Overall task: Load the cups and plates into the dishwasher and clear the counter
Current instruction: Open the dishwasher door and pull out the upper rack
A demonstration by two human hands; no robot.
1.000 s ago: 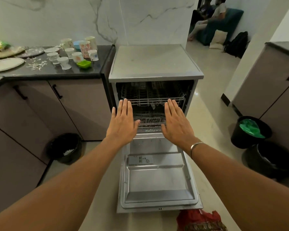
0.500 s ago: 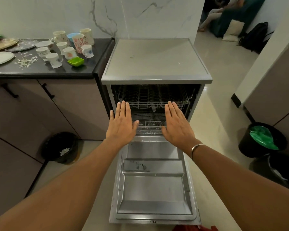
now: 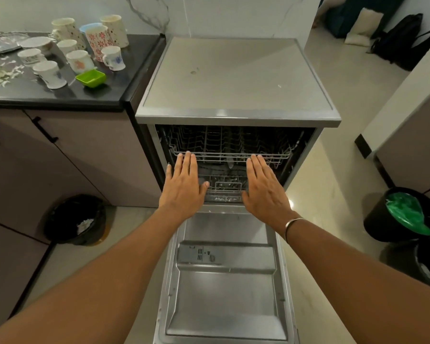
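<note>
Head view: grey steel freestanding dishwasher [image 3: 236, 78] stands w/ its door [image 3: 226, 294] folded down flat & its upper wire rack [image 3: 231, 145] inside the tub. In front of the dishwasher opening, above the door hinge, the left hand [image 3: 184, 187] & right hand [image 3: 265, 192] are stretched out palms down, fingers straight & pressed together, thumbs a bit apart; they hold nothing. Fingertips reach the front rail of the rack, but if they touch it I cannot tell. Thin metal bangle [image 3: 292, 225] is on the right wrist. White patterned ceramic cups [image 3: 80, 60] stand in a group on the black stone counter [image 3: 104, 93], just left of the dishwasher. Small green square bowl [image 3: 90, 77] sits at the near side of the group. White round plate [image 3: 36, 42] & silver tray [image 3: 3, 43] lie further left of the dishwasher, w/ white scraps [image 3: 3, 75] near. Black round bin [image 3: 77, 219] is on the floor left of the dishwasher; black bin w/ green liner [image 3: 402, 214] is on the floor to its right.
</note>
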